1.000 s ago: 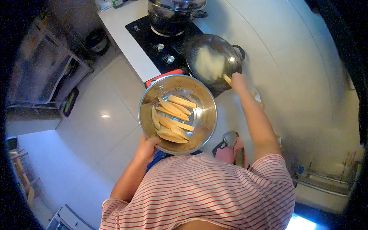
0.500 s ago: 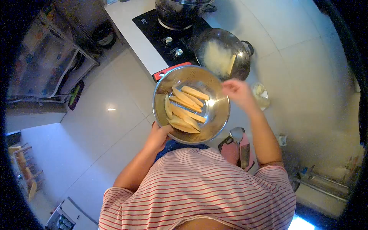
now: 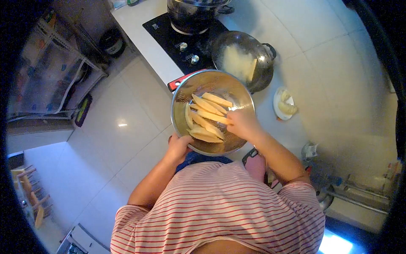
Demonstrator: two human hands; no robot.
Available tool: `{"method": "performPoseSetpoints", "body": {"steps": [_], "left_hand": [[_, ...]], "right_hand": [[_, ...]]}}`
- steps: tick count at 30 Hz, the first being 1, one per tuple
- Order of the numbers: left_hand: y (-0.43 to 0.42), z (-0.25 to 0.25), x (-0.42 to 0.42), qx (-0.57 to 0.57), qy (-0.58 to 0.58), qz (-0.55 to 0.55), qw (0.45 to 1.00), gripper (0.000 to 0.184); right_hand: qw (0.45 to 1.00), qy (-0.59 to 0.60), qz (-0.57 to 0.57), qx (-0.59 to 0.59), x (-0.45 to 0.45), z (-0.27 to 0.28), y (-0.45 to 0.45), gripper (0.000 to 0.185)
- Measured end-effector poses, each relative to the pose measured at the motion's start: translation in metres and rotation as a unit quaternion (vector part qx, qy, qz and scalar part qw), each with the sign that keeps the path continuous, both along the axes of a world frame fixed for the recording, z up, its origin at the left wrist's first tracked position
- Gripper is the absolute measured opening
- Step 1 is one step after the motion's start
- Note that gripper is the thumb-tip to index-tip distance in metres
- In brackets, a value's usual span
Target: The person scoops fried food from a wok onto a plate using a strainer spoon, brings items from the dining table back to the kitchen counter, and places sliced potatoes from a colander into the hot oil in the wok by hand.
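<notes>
My left hand (image 3: 178,149) is closed on the near-left rim of a round steel colander (image 3: 239,95) with small holes in its wall. Several thick pale yellow strips (image 3: 206,122), cut like potato wedges, lie inside. My right hand (image 3: 242,123) reaches over the right side into the colander, its fingers closed at the end of one strip. Beyond the colander stands a dark wok (image 3: 264,76) holding a foamy pale liquid, with a pale yellow strip (image 3: 252,70) at its right side.
A black cooktop (image 3: 186,46) with two knobs carries a dark lidded pot (image 3: 196,17). Red handle (image 3: 176,84) juts out behind the colander. Right of the wok, a white plate (image 3: 279,103) bears pale pieces. A pink board (image 3: 255,167) lies by my right forearm.
My right hand has moved from beside the wok, over the colander's right rim, down to the strips inside, and closed on one. My left hand keeps its hold on the rim.
</notes>
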State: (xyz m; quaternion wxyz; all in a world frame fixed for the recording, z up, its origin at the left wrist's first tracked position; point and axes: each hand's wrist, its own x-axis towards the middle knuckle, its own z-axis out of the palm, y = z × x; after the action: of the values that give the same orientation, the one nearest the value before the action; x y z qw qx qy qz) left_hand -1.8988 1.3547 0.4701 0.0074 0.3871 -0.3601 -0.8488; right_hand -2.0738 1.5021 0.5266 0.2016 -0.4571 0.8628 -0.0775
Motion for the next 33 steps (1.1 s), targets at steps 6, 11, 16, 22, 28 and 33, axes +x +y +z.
{"method": "performPoseSetpoints", "body": {"steps": [6, 11, 16, 22, 28, 33], "left_hand": [[0.002, -0.012, -0.001, -0.003, -0.015, -0.008, 1.000, 0.044], [0.001, -0.020, -0.001, -0.004, -0.026, 0.015, 1.000, 0.046], [0.003, -0.017, 0.000, -0.019, -0.042, 0.005, 0.999, 0.043], [0.010, 0.022, -0.002, -0.018, -0.010, 0.036, 0.999, 0.041], [0.010, 0.016, 0.001, -0.011, 0.004, 0.027, 1.000, 0.040], [-0.002, 0.013, 0.002, -0.020, -0.021, -0.032, 0.999, 0.038]], "right_hand": [[0.944, -0.173, -0.230, -0.165, -0.060, 0.055, 0.058, 0.019], [0.962, 0.010, -0.254, -0.096, -0.159, 0.024, 0.092, 0.017], [0.973, 0.126, -0.185, 0.047, -0.234, -0.063, 0.082, 0.018], [0.959, 0.179, -0.220, 0.012, -0.248, -0.113, 0.042, 0.021], [0.922, 0.088, -0.267, -0.266, -0.221, -0.083, 0.044, 0.023], [0.932, -0.147, -0.215, -0.251, -0.096, 0.022, 0.034, 0.020]]}}
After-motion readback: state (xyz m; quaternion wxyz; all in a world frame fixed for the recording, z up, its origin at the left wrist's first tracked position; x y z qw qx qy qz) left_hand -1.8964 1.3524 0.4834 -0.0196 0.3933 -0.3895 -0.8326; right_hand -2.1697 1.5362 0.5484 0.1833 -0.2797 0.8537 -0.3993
